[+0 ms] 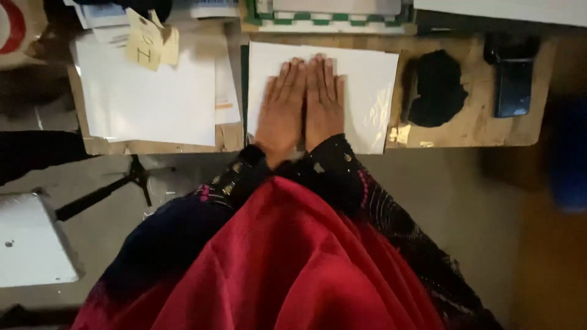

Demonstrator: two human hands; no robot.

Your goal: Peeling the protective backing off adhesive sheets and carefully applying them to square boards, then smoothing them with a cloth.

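A white sheet of paper (367, 91) lies on the wooden table (471, 131) in front of me. My left hand (282, 107) and my right hand (324, 101) rest flat on it side by side, palms down, fingers straight and together, pointing away from me. Neither hand holds anything. Dark patterned sleeves cover both wrists, and red cloth drapes over my lap below.
A stack of white sheets (147, 91) with yellow notes (150, 43) lies to the left. A black cloth lump (437, 88) and a dark phone (512, 85) sit to the right. A black tripod (116, 186) and a white board (30, 241) are on the floor at left.
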